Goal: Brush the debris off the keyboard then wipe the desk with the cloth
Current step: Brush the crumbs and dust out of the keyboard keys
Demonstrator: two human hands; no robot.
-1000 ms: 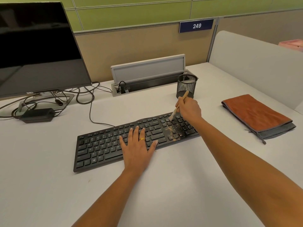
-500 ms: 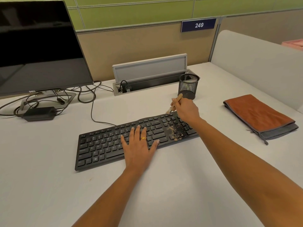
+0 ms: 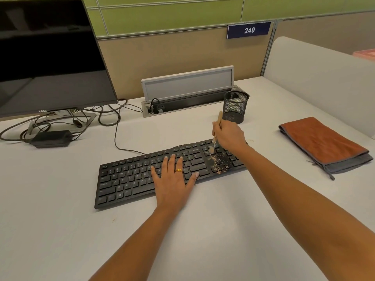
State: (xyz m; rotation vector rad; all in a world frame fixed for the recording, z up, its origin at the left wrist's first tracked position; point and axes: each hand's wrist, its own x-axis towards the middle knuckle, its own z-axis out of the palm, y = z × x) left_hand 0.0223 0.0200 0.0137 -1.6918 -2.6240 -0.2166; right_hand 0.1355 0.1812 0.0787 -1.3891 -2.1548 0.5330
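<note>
The right hand (image 3: 230,135) grips a small wooden brush (image 3: 215,134), bristles down on the keys at the right part of the black keyboard (image 3: 129,179) — just above a patch of tan debris (image 3: 220,162). The left hand (image 3: 173,177) lies flat, fingers spread, on the keyboard's middle, holding nothing. A folded orange cloth (image 3: 320,141) rests on the white desk (image 3: 50,230), well apart to the right, near a mesh cup (image 3: 235,107).

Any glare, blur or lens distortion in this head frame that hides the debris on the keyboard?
Head view: no; debris, keyboard, brush, left hand and right hand are sharp; lighting is soft and even with faint shadows; the monitor shows only dim reflections; wide-angle bowing bends the monitor's edge.
</note>
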